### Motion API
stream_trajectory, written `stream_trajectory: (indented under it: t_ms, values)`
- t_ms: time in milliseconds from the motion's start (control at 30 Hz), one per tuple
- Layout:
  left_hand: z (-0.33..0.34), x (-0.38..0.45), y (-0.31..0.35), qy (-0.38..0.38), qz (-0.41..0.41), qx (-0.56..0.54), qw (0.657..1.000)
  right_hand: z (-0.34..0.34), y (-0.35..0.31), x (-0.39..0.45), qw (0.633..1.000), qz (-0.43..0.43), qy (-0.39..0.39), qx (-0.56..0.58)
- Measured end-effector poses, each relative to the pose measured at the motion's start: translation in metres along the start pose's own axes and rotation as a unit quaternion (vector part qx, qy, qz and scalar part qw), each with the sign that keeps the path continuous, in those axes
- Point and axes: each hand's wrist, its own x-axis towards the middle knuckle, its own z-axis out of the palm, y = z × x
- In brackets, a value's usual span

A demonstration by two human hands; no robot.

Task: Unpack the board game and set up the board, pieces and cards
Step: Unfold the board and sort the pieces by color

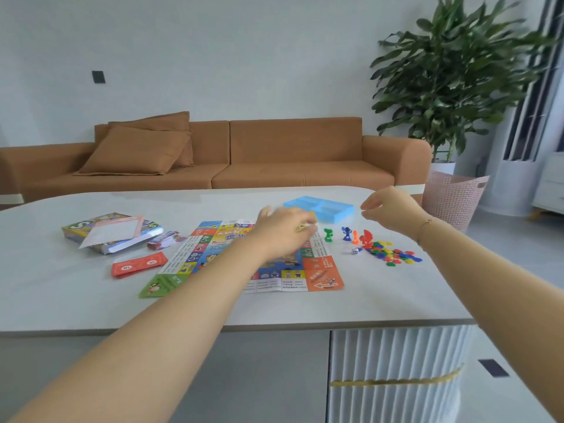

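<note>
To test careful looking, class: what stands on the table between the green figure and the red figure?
In the head view, a blue figure and an orange figure stand between the green figure and the red figure.

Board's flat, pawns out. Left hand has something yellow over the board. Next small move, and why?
Probably lower the left hand and set the yellow item it pinches down on the board, though blur hides what it is. The green pawn, blue pawn and dice already stand right of the board; the right hand hovers holding nothing.
</note>
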Motion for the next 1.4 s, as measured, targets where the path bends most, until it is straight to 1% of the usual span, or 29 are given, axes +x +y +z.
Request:
stream_trajectory:
  t_ms: [33, 67, 100, 167, 233, 267, 367, 467, 600, 633, 700, 800, 900, 967, 1000, 1167, 1233, 1333, 1400]
  values:
    - [-0.003, 0.008, 0.002, 0.055, 0.012, -0.024, 0.998, -0.003, 0.003, -0.001, 1.000, -0.003, -0.007, 0.007]
    - [-0.004, 0.016, 0.004, 0.074, 0.014, -0.062, 0.995, -0.005, 0.005, -0.003, 1.000, -0.010, -0.021, 0.012]
    - [-0.001, 0.024, 0.007, 0.064, 0.011, -0.094, 0.993, -0.007, 0.008, -0.005, 0.999, -0.015, -0.045, 0.013]
    - [0.008, 0.036, 0.013, -0.007, -0.002, -0.109, 0.994, -0.009, 0.012, -0.010, 0.995, -0.021, -0.101, 0.011]
    - [0.019, 0.044, 0.018, -0.072, -0.016, -0.102, 0.992, -0.008, 0.013, -0.013, 0.992, -0.034, -0.121, 0.006]
    - [0.024, 0.047, 0.020, -0.084, -0.015, -0.098, 0.992, -0.007, 0.013, -0.013, 0.992, -0.038, -0.120, 0.005]
    - [0.028, 0.049, 0.021, -0.064, 0.000, -0.076, 0.995, -0.007, 0.011, -0.017, 0.990, -0.052, -0.127, 0.010]
    - [0.026, 0.047, 0.018, -0.044, 0.003, -0.084, 0.995, -0.008, 0.009, -0.021, 0.986, -0.070, -0.150, 0.020]
    - [0.004, 0.039, 0.013, -0.012, 0.000, -0.112, 0.994, -0.007, 0.010, -0.021, 0.986, -0.078, -0.148, -0.026]
    - [-0.005, 0.035, 0.012, -0.014, 0.003, -0.119, 0.993, -0.007, 0.010, -0.021, 0.985, -0.079, -0.151, -0.031]
    - [-0.023, 0.022, 0.013, -0.054, 0.020, -0.138, 0.989, -0.007, 0.011, -0.022, 0.983, -0.079, -0.163, -0.042]
    - [-0.043, -0.001, 0.017, -0.162, 0.051, -0.146, 0.975, -0.014, 0.009, -0.026, 0.975, -0.084, -0.192, -0.076]
    - [-0.049, -0.012, 0.019, -0.261, 0.036, -0.111, 0.958, -0.017, 0.008, -0.029, 0.966, -0.081, -0.222, -0.108]
    - [-0.043, -0.015, 0.016, -0.300, 0.016, -0.097, 0.949, -0.013, 0.010, -0.030, 0.964, -0.088, -0.215, -0.126]
    - [-0.039, -0.016, 0.013, -0.298, 0.012, -0.102, 0.949, -0.012, 0.010, -0.030, 0.965, -0.096, -0.207, -0.132]
    - [-0.023, -0.014, -0.003, -0.234, 0.014, -0.151, 0.960, -0.008, 0.014, -0.027, 0.963, -0.123, -0.174, -0.162]
    - [-0.019, -0.012, -0.005, -0.222, 0.015, -0.163, 0.961, -0.012, 0.015, -0.027, 0.967, -0.138, -0.146, -0.157]
    - [-0.017, -0.010, -0.006, -0.203, 0.022, -0.167, 0.965, -0.025, 0.009, -0.032, 0.978, -0.162, -0.087, -0.098]
    - [-0.017, -0.011, -0.005, -0.188, 0.028, -0.199, 0.961, -0.030, -0.001, -0.037, 0.982, -0.168, -0.090, -0.020]
